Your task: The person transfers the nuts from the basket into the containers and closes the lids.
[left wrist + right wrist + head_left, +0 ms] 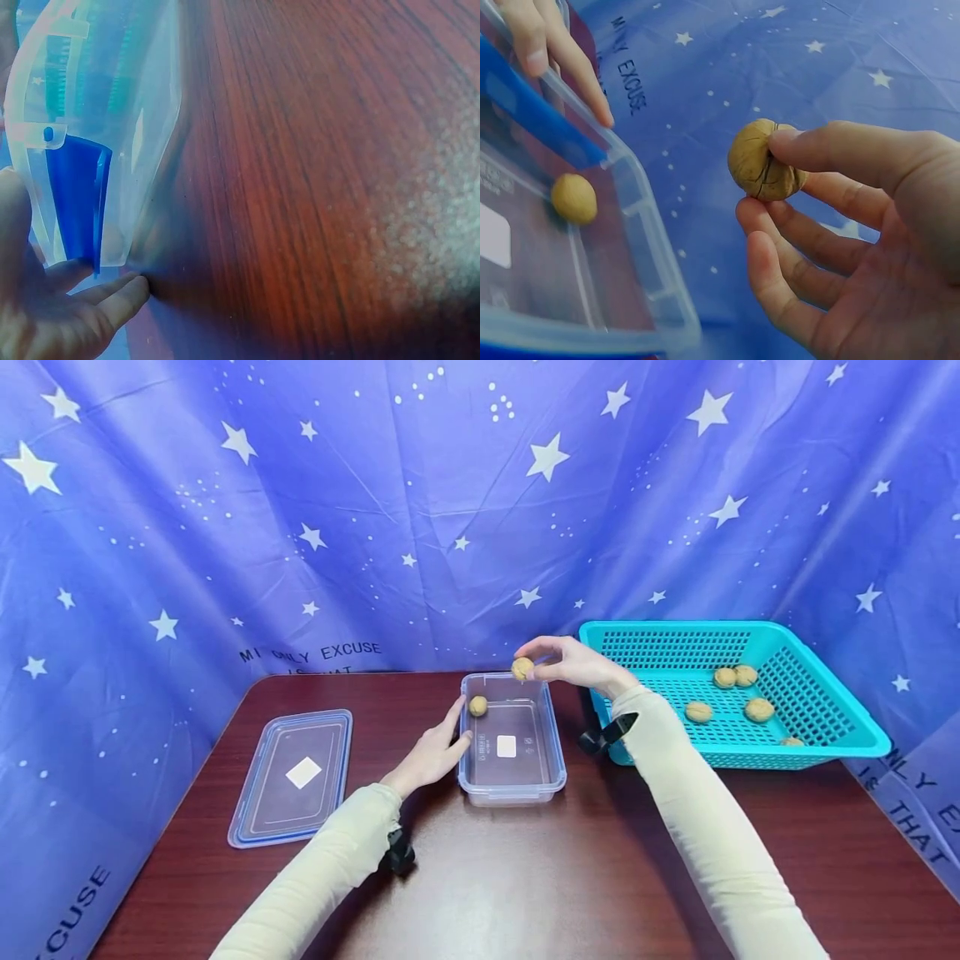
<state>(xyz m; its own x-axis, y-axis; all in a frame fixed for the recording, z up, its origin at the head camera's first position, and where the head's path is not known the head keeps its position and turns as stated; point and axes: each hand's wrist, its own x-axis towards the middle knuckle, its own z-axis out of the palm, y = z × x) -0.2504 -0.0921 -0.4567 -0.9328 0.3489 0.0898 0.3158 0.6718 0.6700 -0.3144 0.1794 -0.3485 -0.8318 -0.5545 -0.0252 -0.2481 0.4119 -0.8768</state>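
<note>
A round, tan, ridged walnut [522, 669] is pinched in the right hand [579, 663].
It is held between the thumb and the fingertips, ahead of the palm (the little finger is left apart from it), and is raised near the far rim of the clear rectangular plastic container with blue latches [512, 793]. The container's left side is touched by the left hand [429, 758], whose fingers are extended along the rim; a second tan walnut [478, 706] is seen inside, near those fingers. More walnuts [759, 710] are held in the turquoise perforated plastic basket [738, 749], to the right, and a clear rectangular blue-edged lid [285, 806] is laid at the left on the reddish-brown wood-grain bench [480, 877].
</note>
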